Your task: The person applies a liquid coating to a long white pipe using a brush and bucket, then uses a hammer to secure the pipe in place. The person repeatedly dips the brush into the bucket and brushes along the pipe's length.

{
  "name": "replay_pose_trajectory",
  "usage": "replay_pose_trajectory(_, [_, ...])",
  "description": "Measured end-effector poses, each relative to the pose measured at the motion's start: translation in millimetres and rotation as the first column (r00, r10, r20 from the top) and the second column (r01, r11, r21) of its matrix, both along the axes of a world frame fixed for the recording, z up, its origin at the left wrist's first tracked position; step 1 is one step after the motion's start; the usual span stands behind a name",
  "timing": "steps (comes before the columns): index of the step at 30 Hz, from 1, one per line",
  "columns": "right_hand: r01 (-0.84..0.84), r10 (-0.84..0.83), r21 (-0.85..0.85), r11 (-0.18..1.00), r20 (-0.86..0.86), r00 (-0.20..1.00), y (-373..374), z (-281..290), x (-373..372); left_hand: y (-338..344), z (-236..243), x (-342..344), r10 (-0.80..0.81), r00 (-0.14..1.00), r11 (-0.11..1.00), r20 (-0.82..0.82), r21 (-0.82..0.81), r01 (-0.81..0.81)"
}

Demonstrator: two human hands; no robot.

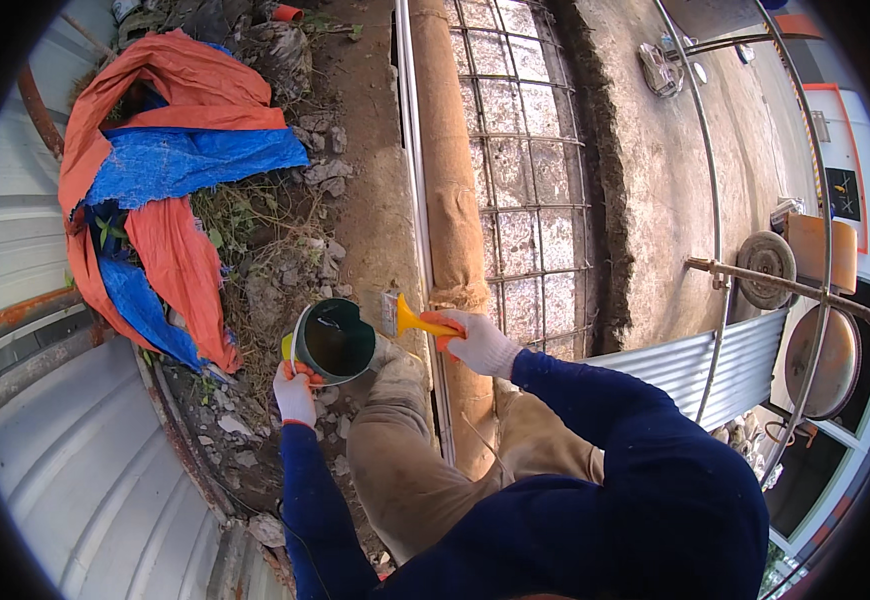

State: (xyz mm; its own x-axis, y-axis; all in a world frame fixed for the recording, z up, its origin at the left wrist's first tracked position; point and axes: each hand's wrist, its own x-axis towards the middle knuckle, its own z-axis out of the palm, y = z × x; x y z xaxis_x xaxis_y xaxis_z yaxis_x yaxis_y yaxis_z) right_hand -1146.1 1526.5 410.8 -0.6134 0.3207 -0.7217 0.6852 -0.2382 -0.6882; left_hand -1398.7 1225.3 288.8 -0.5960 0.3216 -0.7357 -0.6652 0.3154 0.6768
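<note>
1 yellow-handled brush point(414, 318) is gripped in the right hand point(485, 343), long axis laid crosswise, tip aimed left. Just beside that tip, apart from it, 1 dark green bucket point(360, 343) is held by the left hand point(296, 393), fingers curled at its near side.

Left hand point(297, 396) and right hand point(485, 345) extend forward — both gloved, both curled.

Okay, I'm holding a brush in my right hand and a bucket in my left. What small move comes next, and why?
Perhaps dip the yellow-handled flat brush into the dark green round bucket: your gloved right hand holds its bristles toward the opening, your gloved left hand holds the bucket, and what looks like dark liquid shows inside.
</note>
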Motion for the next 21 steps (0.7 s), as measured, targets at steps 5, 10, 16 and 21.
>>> replay_pose_trajectory(5, [-0.082, 0.089, 0.152, 0.985, -0.037, 0.995, -6, 15, -30, 23, -12, -22, -0.064, 0.998, 0.998, 0.023, -0.007, 0.064])
replay_pose_trajectory(10, [-0.244, 0.273, 0.374, 0.895, -0.027, 0.962, 12, 5, -44, 71, -4, -10, -0.127, 0.992, 0.991, -0.020, 0.029, 0.128])
replay_pose_trajectory(16, [-0.602, 0.585, 0.507, 0.616, 0.217, 0.782, 45, -37, -62, 139, 11, 35, -0.257, 0.966, 0.965, -0.042, 0.041, 0.259])
replay_pose_trajectory(21, [-0.651, 0.652, 0.527, 0.546, 0.220, 0.725, 76, -90, -20, 197, 9, 110, -0.302, 0.951, 0.951, -0.059, 0.048, 0.305])
